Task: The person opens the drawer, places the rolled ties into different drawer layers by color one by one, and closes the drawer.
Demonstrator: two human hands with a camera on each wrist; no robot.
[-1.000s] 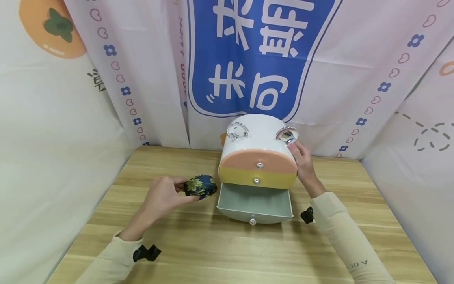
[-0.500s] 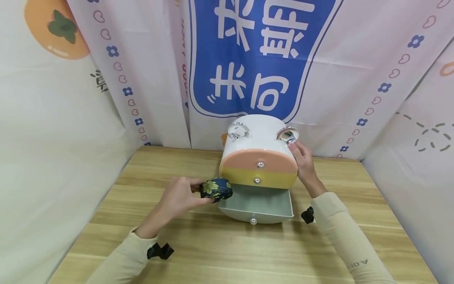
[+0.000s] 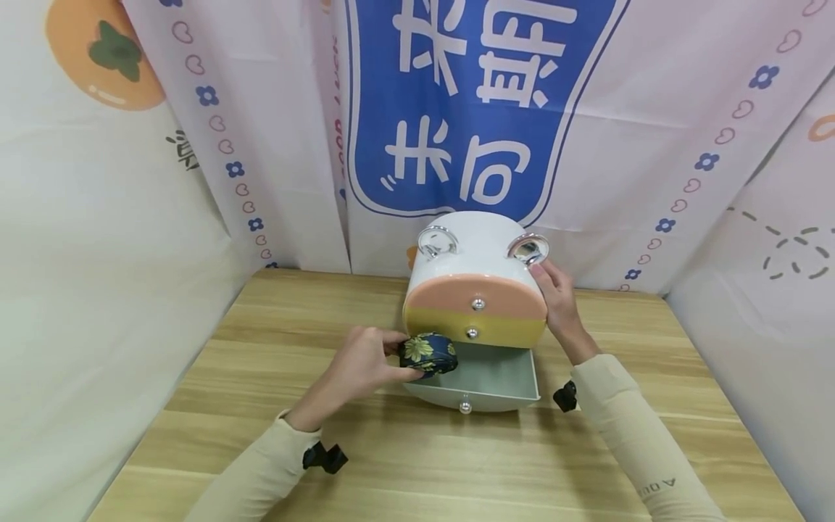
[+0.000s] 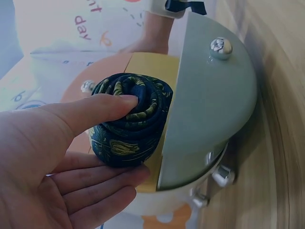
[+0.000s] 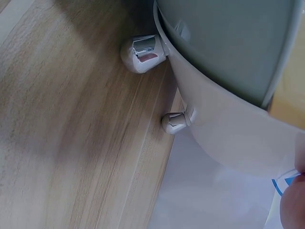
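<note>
My left hand [image 3: 365, 366] pinches a rolled-up necktie [image 3: 427, 355], dark blue with yellow flowers, thumb on one coiled face and fingers beneath. In the head view it overlaps the left part of the pulled-out green bottom drawer [image 3: 499, 373]. This drawer belongs to a rounded white desktop drawer box [image 3: 479, 250] with silver knobs and two chrome ear-like rings. The orange top drawer [image 3: 450, 293] and yellow middle drawer [image 3: 505, 330] are closed. My right hand [image 3: 562, 308] rests against the box's right side, thumb just below the right ring; its other fingers are partly hidden.
The box stands on a wood-grain table [image 3: 391, 464] with silver feet [image 5: 143, 53] under it. A printed cloth curtain [image 3: 287, 130] hangs close behind, and white cloth also borders both sides. Each wrist carries a small black mount [image 3: 326, 458].
My left hand has carried the necktie rightward, from beside the box to over the left part of the green drawer. The right hand and the box have stayed in place.
</note>
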